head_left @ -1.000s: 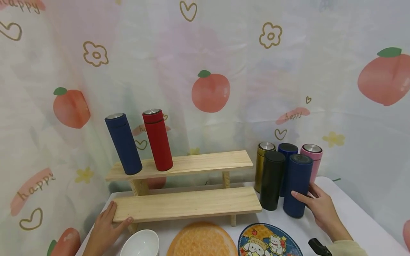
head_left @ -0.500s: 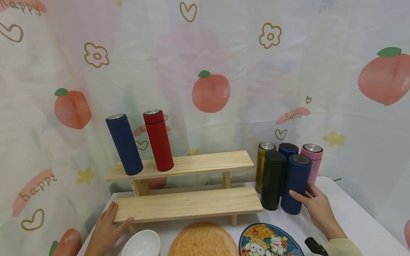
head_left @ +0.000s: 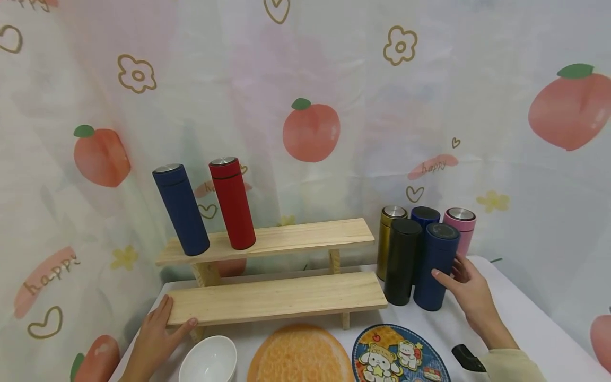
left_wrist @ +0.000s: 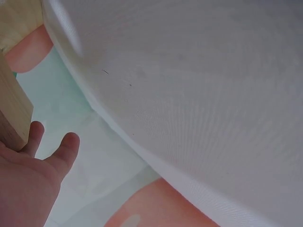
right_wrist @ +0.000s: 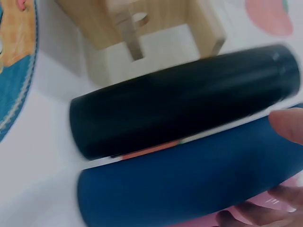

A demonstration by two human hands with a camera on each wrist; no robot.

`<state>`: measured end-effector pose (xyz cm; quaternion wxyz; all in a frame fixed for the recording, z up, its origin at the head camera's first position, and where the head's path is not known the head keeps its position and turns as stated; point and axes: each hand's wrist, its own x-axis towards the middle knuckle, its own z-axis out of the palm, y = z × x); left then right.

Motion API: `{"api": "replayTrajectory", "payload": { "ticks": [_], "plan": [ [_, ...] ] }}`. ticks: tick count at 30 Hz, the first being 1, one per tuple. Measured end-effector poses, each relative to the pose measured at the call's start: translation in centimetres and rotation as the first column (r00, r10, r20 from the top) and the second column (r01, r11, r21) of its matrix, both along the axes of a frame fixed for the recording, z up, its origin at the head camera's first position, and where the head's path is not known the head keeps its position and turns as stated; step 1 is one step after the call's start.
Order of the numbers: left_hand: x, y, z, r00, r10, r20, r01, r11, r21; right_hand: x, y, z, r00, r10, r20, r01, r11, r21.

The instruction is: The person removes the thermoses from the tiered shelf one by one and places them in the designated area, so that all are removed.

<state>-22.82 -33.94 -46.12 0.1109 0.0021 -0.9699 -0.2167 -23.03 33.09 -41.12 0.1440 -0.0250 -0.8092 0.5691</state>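
Observation:
My right hand (head_left: 476, 301) holds a matte navy thermos bottle (head_left: 435, 268) on the right of the table, thumb on its front and the other fingers behind it. The right wrist view shows the navy bottle (right_wrist: 180, 179) close beside a black thermos bottle (right_wrist: 184, 99). Behind them stand a gold bottle (head_left: 385, 249), a glossy blue one (head_left: 425, 214) and a pink one (head_left: 461, 218), partly hidden. My left hand (head_left: 151, 339) rests on the left end of the lower wooden shelf (head_left: 281, 298), thumb at its front edge, fingers extended along the end.
On the upper wooden shelf (head_left: 296, 237) stand a blue bottle (head_left: 182, 212) and a red bottle (head_left: 234, 207). In front lie a white bowl (head_left: 208, 361), an orange round mat (head_left: 299, 355) and a cartoon round mat (head_left: 400, 356). A patterned curtain (head_left: 363, 138) hangs behind the white table (head_left: 506, 302).
The navy bottle has shifted a little left and back, nearer the black bottle, with my right hand on it. My left hand stays at the shelf end. The head view has tilted slightly.

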Motion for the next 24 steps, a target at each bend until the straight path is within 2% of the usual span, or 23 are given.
{"api": "replayTrajectory", "payload": {
  "ticks": [3, 8, 14, 19, 24],
  "plan": [
    [-0.1, -0.1, 0.0, 1.000, -0.002, -0.011, 0.002, 1.000, -0.007, 0.8, -0.4, 1.1, 0.995, -0.028, -0.098, 0.033, 0.998, 0.046],
    [-0.1, 0.0, 0.0, 1.000, -0.007, -0.026, 0.007, 1.000, -0.015, 1.9, -0.7, 3.9, 0.977, -0.062, -0.206, 0.077, 0.995, 0.065],
    [-0.1, 0.1, 0.0, 1.000, -0.008, -0.030, 0.007, 1.000, -0.013, 2.6, -2.1, 6.6, 0.945, -0.054, -0.324, 0.071, 0.997, 0.039],
    [-0.2, 0.1, 0.1, 1.000, 0.003, -0.022, -0.003, 1.000, -0.005, 2.8, -4.6, 7.9, 0.925, -0.010, -0.380, 0.022, 0.999, 0.028],
    [-0.2, 0.1, -0.1, 1.000, 0.003, -0.024, -0.003, 1.000, -0.011, 2.2, -8.1, 8.6, 0.917, 0.068, -0.392, -0.075, 0.997, -0.003]
  ]
}}
